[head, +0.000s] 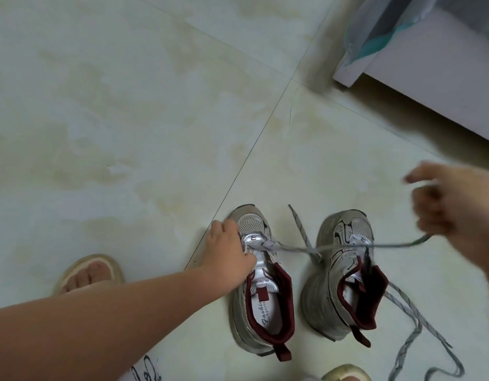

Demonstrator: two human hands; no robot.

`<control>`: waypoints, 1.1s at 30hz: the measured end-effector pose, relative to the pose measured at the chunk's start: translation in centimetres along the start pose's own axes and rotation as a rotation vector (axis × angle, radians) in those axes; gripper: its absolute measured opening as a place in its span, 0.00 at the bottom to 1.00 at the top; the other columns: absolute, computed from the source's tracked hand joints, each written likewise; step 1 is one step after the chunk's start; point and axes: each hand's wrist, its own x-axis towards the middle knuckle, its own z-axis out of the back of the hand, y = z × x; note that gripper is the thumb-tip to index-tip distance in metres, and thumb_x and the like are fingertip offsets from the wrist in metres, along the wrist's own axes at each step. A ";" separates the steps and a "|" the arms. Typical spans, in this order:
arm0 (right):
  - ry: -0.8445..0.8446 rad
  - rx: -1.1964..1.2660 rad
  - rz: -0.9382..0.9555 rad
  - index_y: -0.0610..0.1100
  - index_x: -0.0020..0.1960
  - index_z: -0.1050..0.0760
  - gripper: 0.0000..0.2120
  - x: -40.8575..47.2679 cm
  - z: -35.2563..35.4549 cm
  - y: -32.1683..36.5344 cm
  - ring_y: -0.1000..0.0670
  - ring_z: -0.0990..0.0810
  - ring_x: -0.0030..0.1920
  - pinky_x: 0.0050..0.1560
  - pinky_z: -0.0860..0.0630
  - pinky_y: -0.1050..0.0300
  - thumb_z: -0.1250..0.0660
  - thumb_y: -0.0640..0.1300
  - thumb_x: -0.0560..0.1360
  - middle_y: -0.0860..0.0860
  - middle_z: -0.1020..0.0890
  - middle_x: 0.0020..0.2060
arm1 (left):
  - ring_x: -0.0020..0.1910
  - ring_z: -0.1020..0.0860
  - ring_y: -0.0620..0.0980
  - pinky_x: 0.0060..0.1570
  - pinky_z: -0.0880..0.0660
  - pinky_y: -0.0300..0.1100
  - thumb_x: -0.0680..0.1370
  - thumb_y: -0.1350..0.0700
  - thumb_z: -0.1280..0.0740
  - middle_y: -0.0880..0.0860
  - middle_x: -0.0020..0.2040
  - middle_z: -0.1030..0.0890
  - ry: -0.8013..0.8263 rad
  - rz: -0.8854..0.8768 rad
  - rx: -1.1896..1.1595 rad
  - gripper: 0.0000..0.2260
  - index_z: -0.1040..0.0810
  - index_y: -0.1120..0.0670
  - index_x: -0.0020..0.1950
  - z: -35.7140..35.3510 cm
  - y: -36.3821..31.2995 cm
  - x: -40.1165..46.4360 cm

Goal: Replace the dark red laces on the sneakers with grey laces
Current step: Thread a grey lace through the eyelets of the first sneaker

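Head view: two grey-and-silver sneakers with dark red collars stand side by side on the pale tiled floor (128,105), toes pointing away from the person. The left sneaker (261,292) has a grey lace (287,246) threaded through its front eyelets. The left hand (229,248) rests on the left side of this shoe's forefoot, fingers bent over the silver eyelet panel, pressing it; whether they pinch the lace there cannot be told. One end of that lace runs to the right, crosses over the right sneaker (345,273) and reaches the right hand (455,204), which is raised to the right of the shoes, blurred, with fingers curled around the lace. The lace's other end lies on the floor between the two shoes, its tip pointing away.

A second grey lace (413,323) hangs out of the right sneaker and trails in loose loops on the floor at the near right.

A foot in a sandal (89,273) sits at the near left, and the toe of another sandal (348,373) shows at the bottom edge. A white furniture edge (430,72) with a teal-trimmed cover stands at the far right
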 end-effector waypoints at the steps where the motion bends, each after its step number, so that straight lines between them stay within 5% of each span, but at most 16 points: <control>1: -0.036 -0.171 0.037 0.46 0.40 0.27 0.09 -1.1 -3.5 -0.5 0.51 0.35 0.23 0.25 0.38 0.62 0.41 0.41 0.78 0.52 0.30 0.26 | 0.64 0.37 0.52 0.62 0.40 0.39 0.72 0.55 0.35 0.52 0.63 0.38 -0.035 -0.108 0.070 0.24 0.38 0.54 0.66 0.2 -0.1 0.0; 3: 0.083 -0.422 -0.007 0.47 0.55 0.24 0.10 -2.2 -8.3 -2.5 0.50 0.26 0.36 0.37 0.30 0.58 0.38 0.49 0.77 0.51 0.24 0.38 | 0.69 0.43 0.48 0.64 0.43 0.39 0.72 0.54 0.36 0.48 0.69 0.40 -0.037 -0.277 0.175 0.27 0.41 0.51 0.70 0.6 -0.2 0.1; 5: 0.313 -0.663 -0.062 0.51 0.68 0.33 0.24 -2.7 -11.3 -4.7 0.49 0.24 0.53 0.55 0.30 0.55 0.37 0.57 0.75 0.49 0.22 0.52 | 0.72 0.47 0.46 0.67 0.46 0.40 0.73 0.53 0.37 0.45 0.72 0.42 0.021 -0.328 0.226 0.29 0.43 0.49 0.73 0.9 -0.3 0.3; 8: 0.489 -0.849 -0.056 0.50 0.72 0.41 0.31 -2.9 -14.5 -6.7 0.46 0.26 0.63 0.60 0.31 0.55 0.37 0.59 0.74 0.47 0.25 0.63 | 0.72 0.45 0.44 0.67 0.46 0.40 0.73 0.50 0.36 0.44 0.73 0.40 0.040 -0.324 0.227 0.30 0.43 0.48 0.73 0.9 0.0 0.6; 12: 0.436 -1.156 0.080 0.44 0.54 0.32 0.18 -2.6 -15.3 -7.5 0.43 0.24 0.53 0.44 0.33 0.54 0.45 0.58 0.78 0.45 0.21 0.53 | 0.71 0.42 0.43 0.65 0.45 0.38 0.72 0.47 0.34 0.43 0.71 0.37 0.006 -0.338 0.234 0.30 0.40 0.47 0.72 0.9 0.2 0.8; 17: 0.457 -1.269 0.253 0.44 0.46 0.28 0.16 -3.8 -15.3 -5.7 0.42 0.23 0.47 0.40 0.34 0.55 0.49 0.52 0.81 0.44 0.20 0.47 | 0.69 0.39 0.44 0.62 0.44 0.37 0.72 0.46 0.35 0.44 0.69 0.35 -0.031 -0.352 0.254 0.28 0.37 0.48 0.70 0.7 0.2 0.8; 24: 0.500 -0.818 0.101 0.46 0.30 0.36 0.18 -5.4 -14.5 -3.9 0.52 0.30 0.32 0.38 0.31 0.55 0.43 0.47 0.79 0.52 0.30 0.27 | 0.69 0.37 0.47 0.61 0.41 0.40 0.73 0.47 0.37 0.46 0.68 0.33 -0.031 -0.437 0.381 0.25 0.36 0.50 0.68 0.8 0.4 0.9; 28: 0.511 -0.722 -0.003 0.46 0.27 0.38 0.21 -5.3 -13.8 -3.8 0.58 0.37 0.19 0.24 0.41 0.68 0.39 0.45 0.78 0.55 0.35 0.17 | 0.56 0.28 0.50 0.52 0.39 0.42 0.76 0.54 0.40 0.48 0.54 0.26 -0.022 -0.508 0.442 0.09 0.27 0.51 0.55 1.9 -0.9 0.9; 31: 0.499 -0.663 -0.023 0.38 0.32 0.33 0.18 -5.9 -12.7 -2.0 0.58 0.40 0.21 0.25 0.42 0.66 0.36 0.47 0.77 0.49 0.34 0.22 | 0.46 0.26 0.51 0.44 0.37 0.42 0.77 0.56 0.42 0.49 0.44 0.26 -0.038 -0.503 0.361 0.07 0.25 0.54 0.48 3.9 -2.3 0.5; 33: 0.462 -0.602 -0.028 0.31 0.38 0.27 0.19 -6.6 -11.7 -0.3 0.55 0.33 0.31 0.32 0.37 0.62 0.36 0.48 0.76 0.41 0.26 0.29 | 0.41 0.26 0.52 0.40 0.33 0.44 0.78 0.58 0.43 0.52 0.42 0.23 0.005 -0.466 0.218 0.08 0.26 0.57 0.47 5.4 -3.7 -0.3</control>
